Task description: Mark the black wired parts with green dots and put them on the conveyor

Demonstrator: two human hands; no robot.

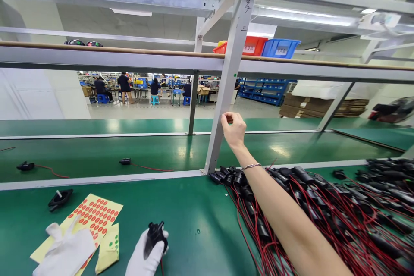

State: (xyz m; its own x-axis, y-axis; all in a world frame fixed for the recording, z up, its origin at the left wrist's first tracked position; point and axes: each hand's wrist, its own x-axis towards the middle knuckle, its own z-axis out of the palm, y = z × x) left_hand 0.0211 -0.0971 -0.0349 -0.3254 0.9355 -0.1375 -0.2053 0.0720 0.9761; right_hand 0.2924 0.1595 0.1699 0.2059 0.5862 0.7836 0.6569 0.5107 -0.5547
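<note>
Small black plug part [154, 233] sat low on green worktop [194, 220], dark and shiny, shape hard to make out. Left hand [147, 254] in white glove was wrapped round it, wrist cut off by edge. Right hand [233, 130], bare, was up by grey frame post [226, 82], fingers curled nearly shut, pinching something tiny, too small to tell. Pile of black parts with red wires [323, 207] lay under right arm. Yellow sticker sheet [93, 217] lay to left.
</note>
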